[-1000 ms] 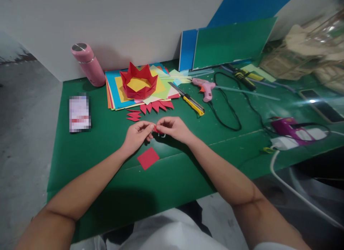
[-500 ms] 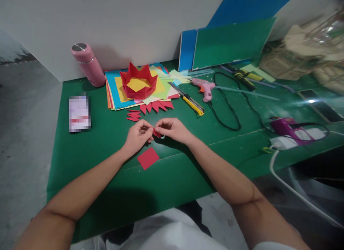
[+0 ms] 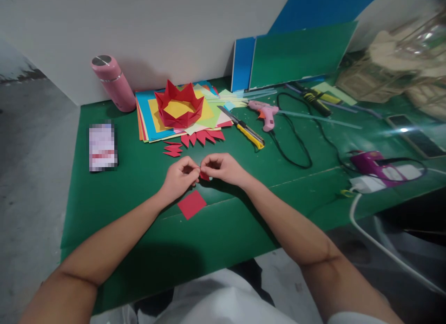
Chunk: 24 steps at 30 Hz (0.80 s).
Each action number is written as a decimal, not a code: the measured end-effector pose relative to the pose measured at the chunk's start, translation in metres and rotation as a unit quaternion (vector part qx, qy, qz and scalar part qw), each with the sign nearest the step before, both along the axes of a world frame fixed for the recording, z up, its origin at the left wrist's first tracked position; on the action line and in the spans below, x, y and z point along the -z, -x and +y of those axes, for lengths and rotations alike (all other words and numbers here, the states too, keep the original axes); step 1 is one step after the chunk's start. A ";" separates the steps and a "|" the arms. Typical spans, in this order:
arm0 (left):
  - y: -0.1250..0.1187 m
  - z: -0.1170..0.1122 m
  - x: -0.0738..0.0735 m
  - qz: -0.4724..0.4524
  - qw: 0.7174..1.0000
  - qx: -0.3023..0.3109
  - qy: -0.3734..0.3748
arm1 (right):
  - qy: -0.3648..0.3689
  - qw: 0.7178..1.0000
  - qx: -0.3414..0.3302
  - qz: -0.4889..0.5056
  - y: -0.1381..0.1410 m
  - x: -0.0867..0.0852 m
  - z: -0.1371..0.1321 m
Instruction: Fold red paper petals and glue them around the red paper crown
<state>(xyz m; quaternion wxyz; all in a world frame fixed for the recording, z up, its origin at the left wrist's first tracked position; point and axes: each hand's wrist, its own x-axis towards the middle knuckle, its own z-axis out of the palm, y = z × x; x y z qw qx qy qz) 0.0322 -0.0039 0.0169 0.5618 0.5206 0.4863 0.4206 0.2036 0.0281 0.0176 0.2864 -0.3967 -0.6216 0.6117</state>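
Observation:
My left hand (image 3: 179,177) and my right hand (image 3: 223,168) meet over the green table (image 3: 114,208), fingers pinched together on a small folded red paper piece (image 3: 204,176). A flat red paper square (image 3: 192,204) lies just below the hands. Beyond them lie folded red paper points (image 3: 202,137) and smaller red pieces (image 3: 173,149). A red paper crown (image 3: 179,106) sits on a stack of coloured paper sheets (image 3: 149,119).
A pink bottle (image 3: 113,82) stands at the back left, a phone (image 3: 102,146) lies left. A yellow utility knife (image 3: 245,129), pink glue gun (image 3: 265,114), black cable (image 3: 296,143) and purple device (image 3: 372,164) lie right. Blue and green boards (image 3: 296,55) lean on the wall.
The hands have drawn slightly closer together and turned the small red piece between the fingertips. Nothing else on the table has moved.

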 end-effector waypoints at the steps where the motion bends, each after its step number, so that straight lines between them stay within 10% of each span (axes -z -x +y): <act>1: 0.000 0.001 -0.001 -0.001 1.000 0.002 0.006 | -0.003 1.000 0.000 -0.004 0.000 -0.001 0.000; 24: 0.001 0.006 0.001 0.001 0.998 0.009 0.064 | -0.047 0.999 -0.004 -0.027 0.000 0.002 0.000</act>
